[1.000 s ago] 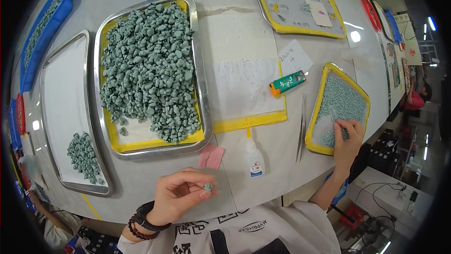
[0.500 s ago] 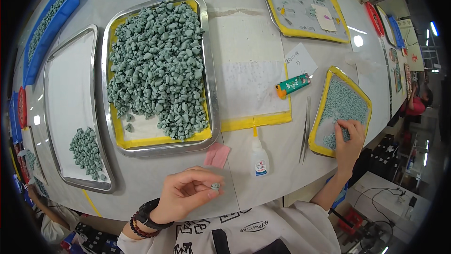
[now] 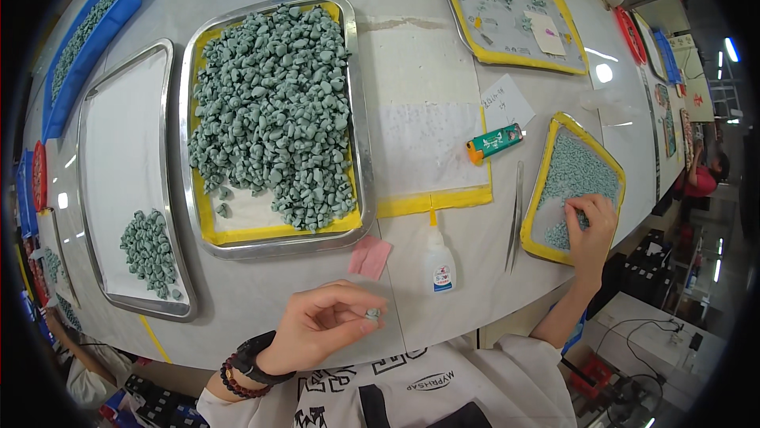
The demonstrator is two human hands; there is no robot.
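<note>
Smooth grey table (image 3: 443,48), heaped knobbly green pieces (image 3: 273,111)

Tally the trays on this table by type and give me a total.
Silver metal trays: 2
Yellow-rimmed flat trays: 2
Blue plastic bins: 2
Total: 6, counting only those clearly on the near table.
</note>
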